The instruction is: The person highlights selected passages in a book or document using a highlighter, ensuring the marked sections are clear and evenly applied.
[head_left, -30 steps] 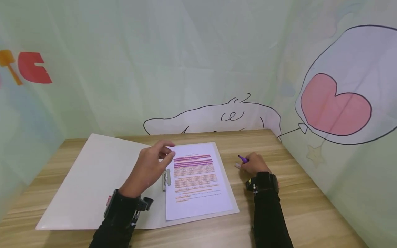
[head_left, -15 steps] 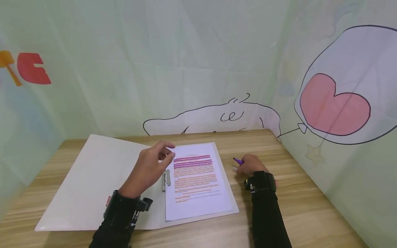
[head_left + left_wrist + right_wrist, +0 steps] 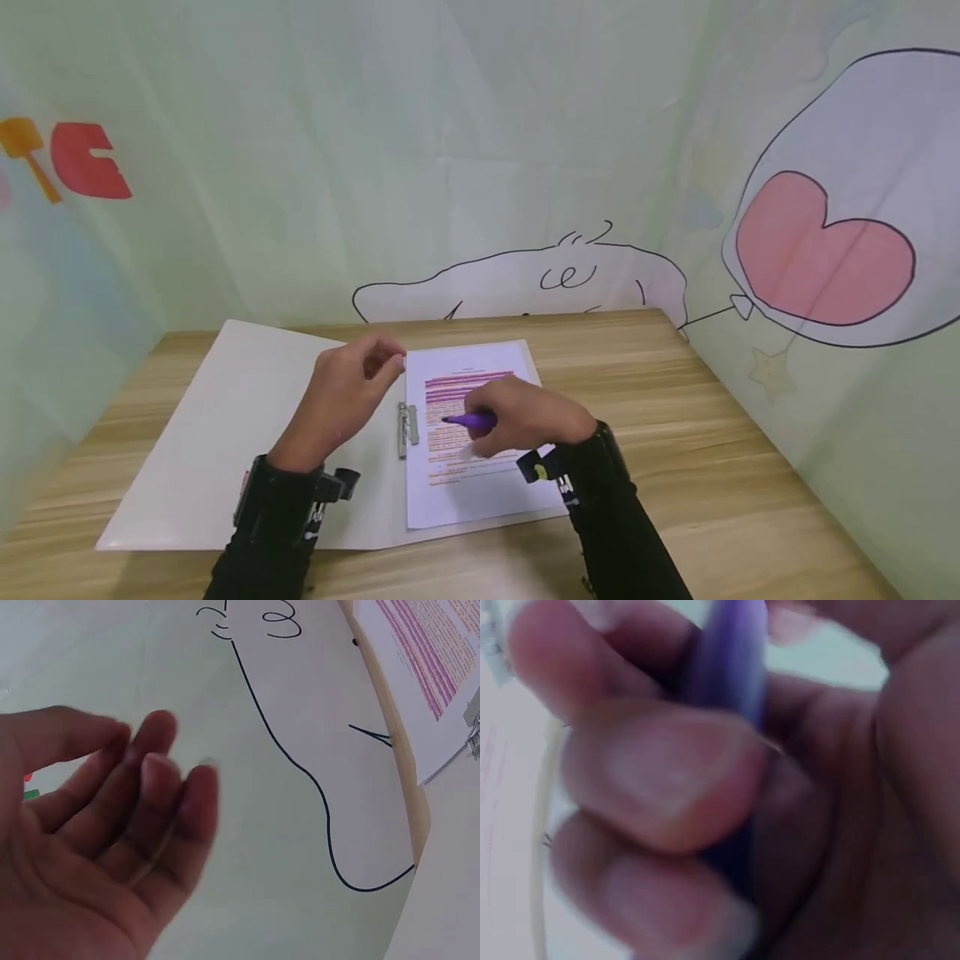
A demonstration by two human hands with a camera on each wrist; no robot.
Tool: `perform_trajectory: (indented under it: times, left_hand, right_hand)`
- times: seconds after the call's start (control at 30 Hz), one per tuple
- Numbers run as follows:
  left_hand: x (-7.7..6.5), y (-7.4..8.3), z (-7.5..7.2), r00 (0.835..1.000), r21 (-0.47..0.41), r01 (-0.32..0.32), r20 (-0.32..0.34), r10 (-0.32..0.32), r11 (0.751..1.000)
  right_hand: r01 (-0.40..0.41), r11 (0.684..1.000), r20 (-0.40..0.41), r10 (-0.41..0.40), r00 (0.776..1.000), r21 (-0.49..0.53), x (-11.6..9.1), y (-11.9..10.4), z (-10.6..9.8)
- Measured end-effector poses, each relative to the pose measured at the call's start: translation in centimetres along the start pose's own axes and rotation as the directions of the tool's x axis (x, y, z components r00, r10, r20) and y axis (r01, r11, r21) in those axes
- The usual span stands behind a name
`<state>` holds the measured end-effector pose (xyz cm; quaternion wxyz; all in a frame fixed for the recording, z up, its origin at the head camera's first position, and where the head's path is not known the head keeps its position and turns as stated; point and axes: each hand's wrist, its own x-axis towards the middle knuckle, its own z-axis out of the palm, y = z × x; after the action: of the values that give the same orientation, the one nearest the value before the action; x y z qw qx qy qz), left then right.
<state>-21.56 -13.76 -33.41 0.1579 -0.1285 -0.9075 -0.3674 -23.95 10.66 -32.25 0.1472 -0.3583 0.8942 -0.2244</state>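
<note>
My right hand [image 3: 532,414] grips a purple marker [image 3: 474,419] over the middle of a printed sheet [image 3: 487,504]. The marker's dark tip points left; I cannot tell whether it touches the paper. In the right wrist view, curled fingers wrap round the blurred marker [image 3: 731,656]. Purple and orange lines mark the sheet's text, partly hidden behind this hand. A small whitish bit under the right hand is unclear. My left hand [image 3: 337,400] is near the sheet's upper left corner. Its fingers [image 3: 199,802] are loosely bent and hold nothing.
Under the sheet lies an opened white folder [image 3: 202,467], its cover spread to the left. A metal clip [image 3: 408,427] sits at the sheet's left edge. The wooden table [image 3: 720,500] meets a printed fabric wall [image 3: 300,192] at the back and sides.
My right hand has moved left with the marker, from the table beside the folder to over the sheet. The left hand has shifted slightly left.
</note>
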Motion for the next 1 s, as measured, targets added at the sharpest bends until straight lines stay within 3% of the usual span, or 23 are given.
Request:
perform_trajectory:
  times: [0.07,0.1,0.2,0.27,0.33,0.53,0.67,0.77,0.83,0.87,0.93,1.0]
  left_hand:
    - [0.0,-0.1,-0.1,0.993,0.026,0.017,0.114,-0.02,1.0]
    - [0.0,-0.1,-0.1,0.982,0.029,0.016,0.186,-0.021,0.999]
    - [0.1,0.1,0.4,0.928,-0.024,-0.013,0.372,0.021,1.0]
    - [0.1,0.6,0.9,0.901,-0.098,-0.034,0.428,0.073,0.995]
    - [0.1,1.2,1.4,0.9,-0.151,-0.052,0.42,0.112,0.987]
    - [0.0,2.3,2.8,0.93,-0.179,-0.069,0.344,0.128,0.981]
    - [0.0,2.6,3.6,0.934,-0.183,-0.067,0.334,0.126,0.981]
    - [-0.2,2.9,4.0,0.931,-0.176,-0.077,0.339,0.133,0.981]
    - [-0.4,3.3,4.5,0.904,-0.167,-0.134,0.384,0.189,0.977]
    - [-0.6,3.5,4.9,0.879,-0.159,-0.18,0.418,0.231,0.971]
    - [-1.1,4.2,5.7,0.807,-0.164,-0.272,0.498,0.318,0.948]
    - [-1.6,4.9,6.5,0.729,-0.187,-0.309,0.584,0.358,0.933]
  right_hand:
    - [0.018,0.998,-0.088,-0.012,0.996,0.06,-0.7,0.1,-0.6]
    - [0.026,0.995,-0.138,-0.012,0.99,0.098,-1.1,0.4,-1.0]
    - [0.069,0.978,-0.234,-0.022,0.972,0.197,-2.0,1.1,-2.0]
    - [0.097,0.969,-0.242,-0.04,0.969,0.226,-2.0,1.4,-2.2]
    - [0.12,0.967,-0.235,-0.065,0.97,0.226,-1.8,1.5,-2.2]
    - [0.132,0.967,-0.224,-0.082,0.971,0.218,-1.0,1.2,-2.0]
    - [0.117,0.964,-0.213,-0.066,0.975,0.237,-0.8,1.5,-2.0]
    - [0.083,0.959,-0.261,-0.01,0.965,0.27,-1.2,2.1,-2.3]
    - [0.051,0.951,-0.327,0.054,0.944,0.305,-1.7,2.5,-2.7]
    - [0.045,0.945,-0.364,0.081,0.928,0.325,-2.0,2.8,-2.9]
    - [0.045,0.936,-0.431,0.117,0.895,0.348,-2.3,3.2,-3.2]
    - [0.058,0.929,-0.475,0.133,0.87,0.366,-2.5,3.5,-3.5]
